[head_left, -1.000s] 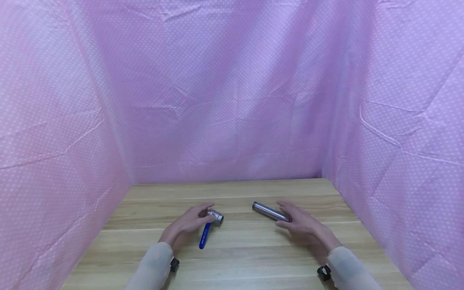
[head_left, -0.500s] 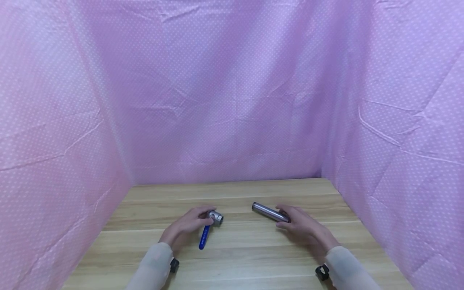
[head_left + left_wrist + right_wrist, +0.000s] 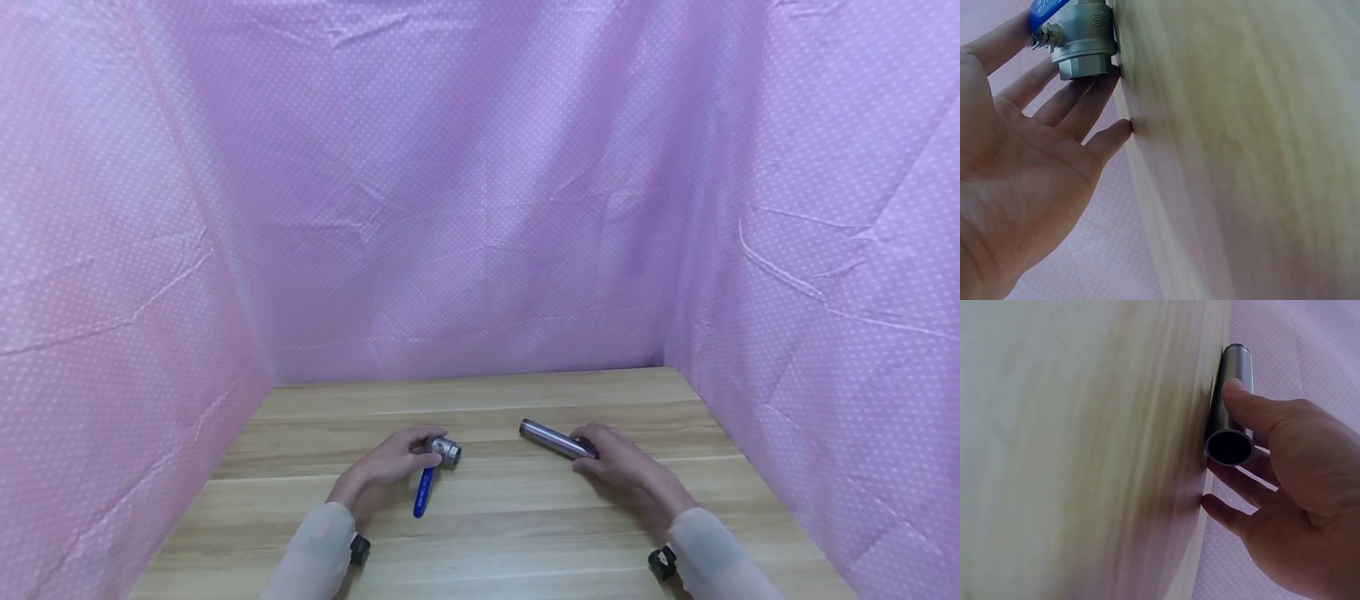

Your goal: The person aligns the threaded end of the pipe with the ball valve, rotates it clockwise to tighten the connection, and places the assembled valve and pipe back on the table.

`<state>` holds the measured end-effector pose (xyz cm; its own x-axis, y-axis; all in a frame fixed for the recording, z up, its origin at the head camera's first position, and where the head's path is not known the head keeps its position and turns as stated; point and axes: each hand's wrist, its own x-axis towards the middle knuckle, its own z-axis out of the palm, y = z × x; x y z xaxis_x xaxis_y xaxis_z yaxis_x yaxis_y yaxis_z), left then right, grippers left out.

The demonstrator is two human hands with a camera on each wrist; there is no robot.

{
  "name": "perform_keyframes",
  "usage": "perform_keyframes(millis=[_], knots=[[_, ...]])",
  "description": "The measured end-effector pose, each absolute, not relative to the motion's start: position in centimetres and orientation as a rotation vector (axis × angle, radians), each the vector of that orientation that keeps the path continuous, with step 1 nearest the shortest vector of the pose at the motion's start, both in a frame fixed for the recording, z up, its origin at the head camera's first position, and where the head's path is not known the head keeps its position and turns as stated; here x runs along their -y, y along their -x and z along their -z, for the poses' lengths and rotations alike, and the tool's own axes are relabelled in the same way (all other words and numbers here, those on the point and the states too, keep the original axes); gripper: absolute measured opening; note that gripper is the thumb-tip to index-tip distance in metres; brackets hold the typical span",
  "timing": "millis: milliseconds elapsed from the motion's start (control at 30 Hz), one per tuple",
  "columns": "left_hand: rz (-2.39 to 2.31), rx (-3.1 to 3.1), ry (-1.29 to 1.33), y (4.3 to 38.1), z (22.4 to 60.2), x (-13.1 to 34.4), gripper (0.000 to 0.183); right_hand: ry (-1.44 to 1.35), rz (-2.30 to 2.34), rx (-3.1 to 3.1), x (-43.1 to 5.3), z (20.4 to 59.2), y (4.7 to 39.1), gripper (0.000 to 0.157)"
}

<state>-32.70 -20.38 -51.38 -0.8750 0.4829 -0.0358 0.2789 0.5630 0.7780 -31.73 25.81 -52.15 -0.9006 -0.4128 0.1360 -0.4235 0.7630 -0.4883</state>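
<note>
A metal ball valve [image 3: 447, 452] with a blue lever handle [image 3: 423, 493] lies on the wooden table, left of the middle. My left hand [image 3: 392, 458] grips it, the thumb on the near side and the fingers at the far side. Seen from the left wrist, the valve's hexagonal end [image 3: 1086, 66] faces the palm. To the right lies a smooth steel pipe [image 3: 551, 437], slanted with its far end toward the middle. My right hand [image 3: 621, 461] pinches its near end. In the right wrist view the thumb lies along the pipe [image 3: 1239, 365] and its open round end shows.
The light wooden table [image 3: 480, 533] carries both metal parts, with a gap between them. Pink dotted cloth [image 3: 480, 250] hangs behind and along both sides. A black wrist strap piece [image 3: 360, 549] shows under the left sleeve, another [image 3: 662, 563] by the right.
The left thumb and fingers have closed onto the valve, and the right fingers have closed around the pipe's near end. Valve and pipe stay nearly where they were.
</note>
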Motion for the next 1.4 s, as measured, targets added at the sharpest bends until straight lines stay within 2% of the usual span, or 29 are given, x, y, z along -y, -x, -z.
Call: perform_keyframes(millis=[233, 600, 833, 1267, 1400], knots=[[-1.216, -2.566, -0.573, 32.8, 51.7, 20.2, 0.062, -0.726, -0.747, 2.914, -25.6, 52.2, 31.9, 0.03], [-1.234, -2.588, -0.559, 32.6, 51.6, 19.6, 0.063, -0.447, -1.031, 2.944, -25.2, 52.0, 31.6, 0.02], [-1.346, -2.592, -0.514, 32.8, 51.8, 19.3, 0.067, -0.416, -1.102, 2.828, -25.2, 51.7, 31.9, 0.014], [-1.706, -2.561, -0.213, 32.0, 50.7, 17.7, 0.069, -0.515, -1.066, 2.494, -23.4, 49.9, 31.9, 0.029], [-1.826, -2.524, -0.235, 31.6, 49.8, 17.0, 0.067, -0.567, -1.177, 2.335, -22.6, 49.0, 31.9, 0.032]])
